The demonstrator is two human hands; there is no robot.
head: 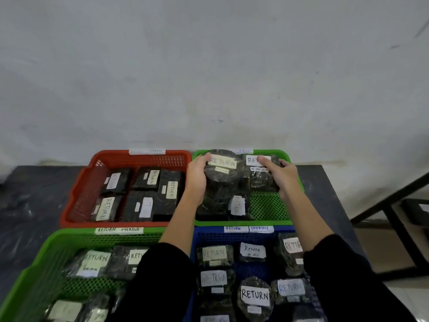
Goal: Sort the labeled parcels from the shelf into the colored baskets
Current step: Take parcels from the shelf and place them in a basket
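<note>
We held two black RETURN parcels inside the far green basket [243, 223]. Left hand [196, 176]: curled round the round parcel [220, 180], thumb at its label's edge. Right hand [284, 180]: gripped the square parcel [262, 182] just beside it, one digit across the label.

Your left hand [197, 175] holds the round parcel [220, 180], and its fingers are hidden behind it. That parcel also covers the start of the tag [241, 150] on the far green basket [243, 223]. Your right hand [283, 175] holds the square parcel [262, 180] and hides one side of it. The date slip [259, 169] there is too small to read. Your left sleeve [162, 275] hides parcels in the near green basket [69, 235], which the bottom and left edges cut off. The blue basket [209, 235] is cut off at the bottom too.
</note>
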